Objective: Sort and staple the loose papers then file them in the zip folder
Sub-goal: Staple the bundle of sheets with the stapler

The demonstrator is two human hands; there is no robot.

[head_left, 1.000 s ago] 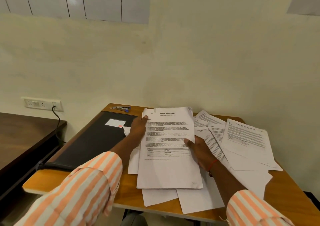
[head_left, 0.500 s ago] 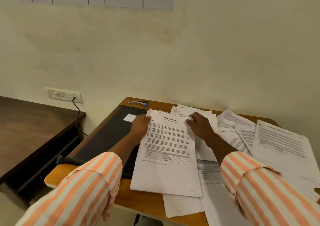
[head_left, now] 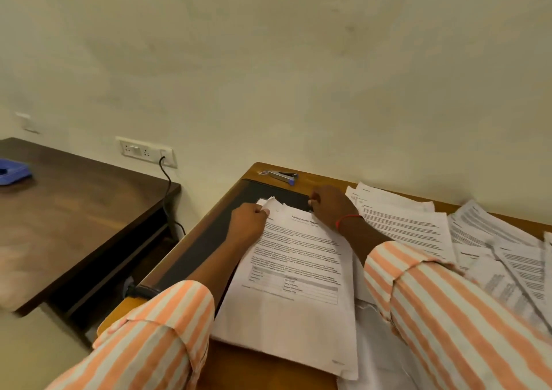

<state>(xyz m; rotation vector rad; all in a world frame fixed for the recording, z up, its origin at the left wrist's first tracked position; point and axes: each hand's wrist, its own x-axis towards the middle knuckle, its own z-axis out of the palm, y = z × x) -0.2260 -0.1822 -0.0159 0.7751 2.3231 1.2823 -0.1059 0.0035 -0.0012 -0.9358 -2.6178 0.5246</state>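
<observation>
**Q:** Where's the stapler from where you're at?

**Me:** Just past my right hand, at the far edge of the tabletop by the wall. It lies crosswise, blue end to the right. Right's nearer, so I'd reach with that one.

**Q:** And the papers?

**Me:** The stack sits half on the black zip folder, print side up, top corners ragged. My left hand pinches the top-left corner and the right curls over the top edge. Loose sheets fan out to the right.
</observation>
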